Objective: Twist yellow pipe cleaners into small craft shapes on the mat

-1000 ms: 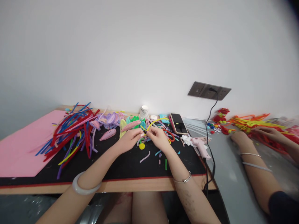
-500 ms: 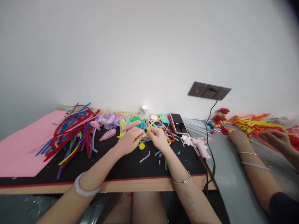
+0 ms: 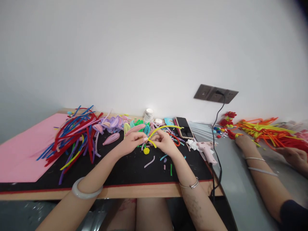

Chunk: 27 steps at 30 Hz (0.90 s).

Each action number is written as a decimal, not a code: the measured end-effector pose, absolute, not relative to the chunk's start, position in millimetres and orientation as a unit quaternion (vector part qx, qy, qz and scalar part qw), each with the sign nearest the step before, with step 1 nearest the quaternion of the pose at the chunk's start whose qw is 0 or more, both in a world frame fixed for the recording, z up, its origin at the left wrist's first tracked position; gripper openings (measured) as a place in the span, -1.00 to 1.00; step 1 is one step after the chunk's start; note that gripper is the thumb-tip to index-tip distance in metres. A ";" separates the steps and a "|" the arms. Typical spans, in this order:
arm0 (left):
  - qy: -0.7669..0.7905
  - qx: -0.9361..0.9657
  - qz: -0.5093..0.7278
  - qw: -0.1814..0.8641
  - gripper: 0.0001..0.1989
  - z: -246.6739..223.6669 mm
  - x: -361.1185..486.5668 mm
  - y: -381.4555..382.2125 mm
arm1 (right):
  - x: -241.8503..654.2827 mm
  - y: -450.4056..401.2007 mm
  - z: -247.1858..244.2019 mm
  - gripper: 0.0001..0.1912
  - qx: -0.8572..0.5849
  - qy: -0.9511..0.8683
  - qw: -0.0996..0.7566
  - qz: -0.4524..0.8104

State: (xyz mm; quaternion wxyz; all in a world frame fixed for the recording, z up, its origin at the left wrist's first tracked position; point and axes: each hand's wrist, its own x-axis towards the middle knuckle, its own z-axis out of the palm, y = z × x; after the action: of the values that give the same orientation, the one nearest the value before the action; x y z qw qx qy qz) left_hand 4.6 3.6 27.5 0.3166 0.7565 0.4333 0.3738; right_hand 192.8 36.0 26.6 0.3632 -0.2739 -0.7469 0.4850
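A yellow pipe cleaner (image 3: 166, 127) is bent between my two hands, its long end arching off to the right and a short end pointing down. My left hand (image 3: 134, 143) pinches it near the bend, thumb against finger. Fingers curled, my right hand (image 3: 165, 143) grips it close by, partly hiding the bend. Just below my fingertips a yellow coiled piece (image 3: 146, 150) lies on the black mat (image 3: 134, 173). Short pipe-cleaner offcuts, including a green one (image 3: 171, 169) and a pale one (image 3: 149, 161), are scattered in front of my right hand.
A heap of red, blue and purple pipe cleaners (image 3: 77, 138) lies at left beside pink sheet (image 3: 26, 150). Behind my hands stands a paper cup (image 3: 148, 115). A phone (image 3: 184, 127) and corded pink glue gun (image 3: 207, 153) are at right, near a co-worker's arm (image 3: 262, 173).
My hands have moved slightly apart. More of the yellow pipe cleaner shows, its long end reaching further right and a short end now visible below. The co-worker's far hand has shifted.
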 end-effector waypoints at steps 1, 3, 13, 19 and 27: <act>0.427 0.753 0.367 0.340 -0.70 27.7 4.9 3.1 | 192.9 35.7 27.0 -0.75 -0.276 -0.751 0.368 0.474; 0.414 0.746 0.353 0.383 -0.71 27.7 5.8 1.7 | 193.5 34.6 28.3 -0.77 -0.276 -0.765 0.362 0.456; 0.394 0.745 0.317 0.436 -0.70 32.9 11.8 -3.5 | 194.9 33.2 33.7 -0.75 -0.239 -0.820 0.321 0.409; 0.428 0.776 0.336 0.320 -0.74 29.1 15.4 -3.6 | 194.5 33.8 33.0 -0.73 -0.287 -0.824 0.353 0.337; 0.405 0.830 0.361 0.131 -0.78 24.0 19.4 -4.8 | 191.1 35.3 33.0 -0.70 -0.336 -0.799 0.341 0.363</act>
State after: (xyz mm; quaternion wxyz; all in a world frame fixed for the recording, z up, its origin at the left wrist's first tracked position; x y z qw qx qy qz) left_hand 19.4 -4.8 24.0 0.1305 0.8297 0.4054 0.3608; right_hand 191.1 35.3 33.0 0.3414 -0.3355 -0.7992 0.3635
